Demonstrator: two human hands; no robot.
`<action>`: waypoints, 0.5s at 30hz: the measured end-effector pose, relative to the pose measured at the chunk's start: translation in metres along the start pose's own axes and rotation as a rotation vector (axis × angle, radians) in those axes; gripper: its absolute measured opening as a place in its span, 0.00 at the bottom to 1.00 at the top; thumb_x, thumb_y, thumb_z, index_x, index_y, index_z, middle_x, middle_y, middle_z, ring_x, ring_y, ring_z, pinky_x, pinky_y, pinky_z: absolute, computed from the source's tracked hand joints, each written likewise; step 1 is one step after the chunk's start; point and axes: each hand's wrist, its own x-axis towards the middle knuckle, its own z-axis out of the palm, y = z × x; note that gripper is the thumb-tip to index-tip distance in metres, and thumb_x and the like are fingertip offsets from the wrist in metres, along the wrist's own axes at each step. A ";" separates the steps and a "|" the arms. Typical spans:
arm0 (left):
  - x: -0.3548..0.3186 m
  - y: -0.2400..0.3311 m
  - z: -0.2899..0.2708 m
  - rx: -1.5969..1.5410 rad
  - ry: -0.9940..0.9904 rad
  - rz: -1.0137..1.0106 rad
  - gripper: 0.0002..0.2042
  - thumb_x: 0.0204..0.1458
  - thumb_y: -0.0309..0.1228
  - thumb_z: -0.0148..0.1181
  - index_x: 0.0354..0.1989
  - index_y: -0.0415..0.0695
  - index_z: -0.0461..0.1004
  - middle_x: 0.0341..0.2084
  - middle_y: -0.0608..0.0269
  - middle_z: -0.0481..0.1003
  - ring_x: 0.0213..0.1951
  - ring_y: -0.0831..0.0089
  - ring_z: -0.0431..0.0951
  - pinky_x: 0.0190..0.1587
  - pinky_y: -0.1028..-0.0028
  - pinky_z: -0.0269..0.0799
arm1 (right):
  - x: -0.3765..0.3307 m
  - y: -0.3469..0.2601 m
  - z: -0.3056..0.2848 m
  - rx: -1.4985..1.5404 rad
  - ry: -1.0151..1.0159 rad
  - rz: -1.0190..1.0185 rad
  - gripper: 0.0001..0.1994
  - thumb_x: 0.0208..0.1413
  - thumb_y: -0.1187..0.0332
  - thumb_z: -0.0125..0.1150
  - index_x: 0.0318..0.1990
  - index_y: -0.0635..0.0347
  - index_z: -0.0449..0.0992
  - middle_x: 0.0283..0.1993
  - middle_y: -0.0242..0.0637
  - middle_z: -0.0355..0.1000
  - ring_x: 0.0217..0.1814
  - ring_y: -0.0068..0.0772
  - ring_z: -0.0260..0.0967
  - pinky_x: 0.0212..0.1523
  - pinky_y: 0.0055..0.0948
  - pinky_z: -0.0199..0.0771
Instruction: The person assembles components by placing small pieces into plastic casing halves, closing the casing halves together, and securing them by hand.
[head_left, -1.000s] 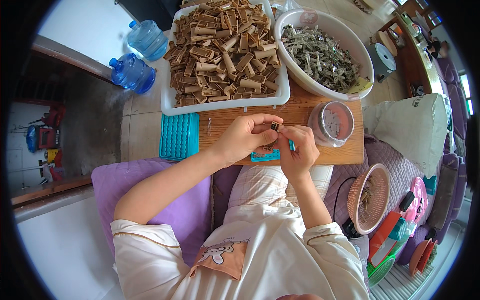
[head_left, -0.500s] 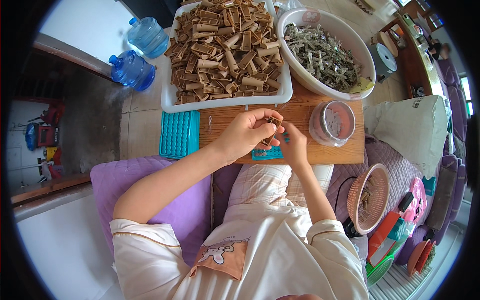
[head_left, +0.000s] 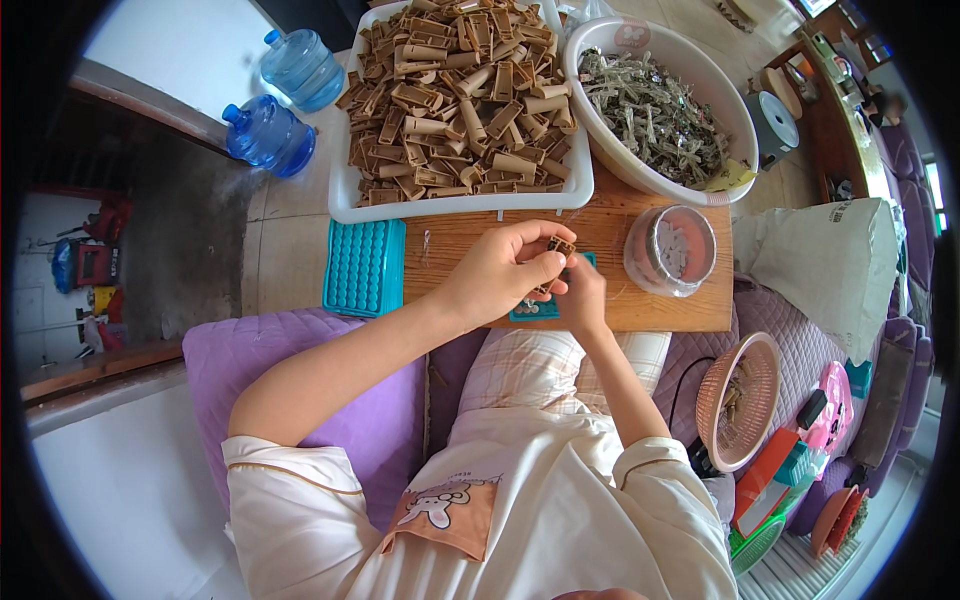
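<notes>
Brown plastic housing (head_left: 561,246): tilted, held above the small teal tray (head_left: 548,312) at the table's near edge. My left grip (head_left: 500,268) is closed on it, thumb against fingers.

Change noted: a second ago the fingers of my right grip (head_left: 588,290) showed at the housing's upper end; that grip has since turned, and its fingertips are out of sight. I cannot tell whether it is closed or holds anything. As I judge it, the left grip alone now steadies the housing, work on it being unfinished.

In the tray, small round pieces (head_left: 528,306) show at the near left; the rest is largely covered by my hands.

Table (head_left: 655,315): wood, visible grain. At its left end, a larger teal tray (head_left: 363,268) with rows of round dimples; at its right, a clear tub (head_left: 672,283) of white pieces. Along the far side, a white bin (head_left: 450,211) heaped with like housings, and a round white basin (head_left: 690,193) of tangled clear strips.

Room: two blue water bottles (head_left: 270,140) on the floor, far left; a white sack (head_left: 820,270) and a pink basket (head_left: 712,400) to the right.
</notes>
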 end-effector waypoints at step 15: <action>-0.003 -0.010 0.009 0.019 -0.062 0.018 0.15 0.52 0.26 0.49 0.49 0.40 0.62 0.31 0.67 0.70 0.33 0.83 0.70 0.34 0.80 0.73 | 0.009 -0.086 -0.057 0.035 0.430 -0.483 0.12 0.36 0.84 0.59 0.32 0.64 0.70 0.29 0.39 0.71 0.30 0.34 0.70 0.31 0.25 0.71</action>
